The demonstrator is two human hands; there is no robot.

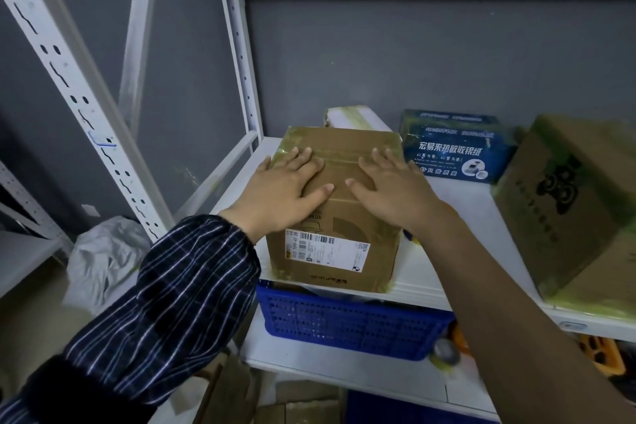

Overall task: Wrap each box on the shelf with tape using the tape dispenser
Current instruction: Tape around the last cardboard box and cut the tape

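Observation:
A brown cardboard box (340,251) with a white shipping label stands at the front left of the white shelf (464,203). Yellowish clear tape covers its top and edges. My left hand (285,186) lies flat on the left half of the box top, fingers straight. On the right half, my right hand (392,188) presses down the same way. An orange tape dispenser (599,353) with a tape roll (447,351) lies on the shelf below, at the right, partly hidden by my right arm.
Behind the box sits a small white taped box (351,117). A blue printed box (457,148) and a large taped brown box (578,203) stand to the right. A blue plastic basket (344,323) sits under the shelf. White shelf uprights (237,45) rise at the left.

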